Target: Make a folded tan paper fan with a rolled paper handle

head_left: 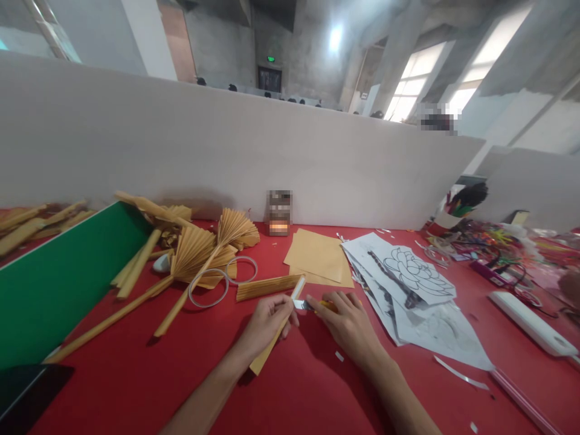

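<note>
Where the two hands meet over the red table [317,393], a folded strip of tan paper [276,335] runs slantwise under the left hand [267,323], its near end toward the person and its far end, capped with a pale bit, poking out past the fingers. Left hand is closed round the strip's middle. Right hand [347,320] is closed on a small yellow-handled cutter [315,305], whose metal tip points left and sits just at the left fingertips, beside the strip; whether blade touches paper cannot be told. Strip looks pleated, narrow, kraft-coloured. One more pleated strip [269,287] lies flat just beyond the hands. Two rings of clear tape [208,288] overlap near it. Further left, opened paper fans [194,254] on stick handles, three or four, heaped together, with loose folded sticks beside a green board [58,284]. Behind the hands, a small stack of flat tan sheets [317,257]. Right of them, several white printed sheets [417,278] with line drawings, fanned out. One white bar-shaped object [532,323] lies far right.
</note>
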Action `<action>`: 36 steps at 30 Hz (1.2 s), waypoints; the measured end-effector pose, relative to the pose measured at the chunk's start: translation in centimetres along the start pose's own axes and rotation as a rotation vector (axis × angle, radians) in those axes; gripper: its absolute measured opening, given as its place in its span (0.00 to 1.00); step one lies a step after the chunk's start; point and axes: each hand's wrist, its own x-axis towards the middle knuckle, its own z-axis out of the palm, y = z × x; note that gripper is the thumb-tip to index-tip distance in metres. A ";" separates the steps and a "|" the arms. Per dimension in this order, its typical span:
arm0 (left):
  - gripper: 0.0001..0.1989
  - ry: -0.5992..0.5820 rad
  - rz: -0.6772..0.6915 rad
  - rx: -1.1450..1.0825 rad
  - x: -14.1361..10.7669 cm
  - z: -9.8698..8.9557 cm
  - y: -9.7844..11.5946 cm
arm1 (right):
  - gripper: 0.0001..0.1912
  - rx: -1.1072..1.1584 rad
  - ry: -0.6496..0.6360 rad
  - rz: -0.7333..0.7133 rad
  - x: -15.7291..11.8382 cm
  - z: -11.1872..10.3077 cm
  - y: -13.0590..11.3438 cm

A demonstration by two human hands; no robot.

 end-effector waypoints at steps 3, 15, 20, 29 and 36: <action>0.20 -0.004 -0.001 0.008 0.0 0.0 0.2 | 0.21 -0.003 0.002 -0.005 0.1 0.0 -0.1; 0.20 -0.004 -0.030 -0.001 0.0 0.4 0.2 | 0.16 0.050 0.054 0.153 0.4 0.2 -0.3; 0.20 -0.005 -0.016 -0.003 0.0 0.3 0.2 | 0.15 0.101 0.038 0.187 0.5 0.2 -0.7; 0.20 0.000 -0.014 0.021 0.0 0.2 0.0 | 0.17 0.077 0.039 0.132 0.4 0.2 -0.7; 0.19 0.017 -0.013 0.017 0.0 0.4 0.3 | 0.13 0.079 0.037 0.053 0.3 0.3 -0.4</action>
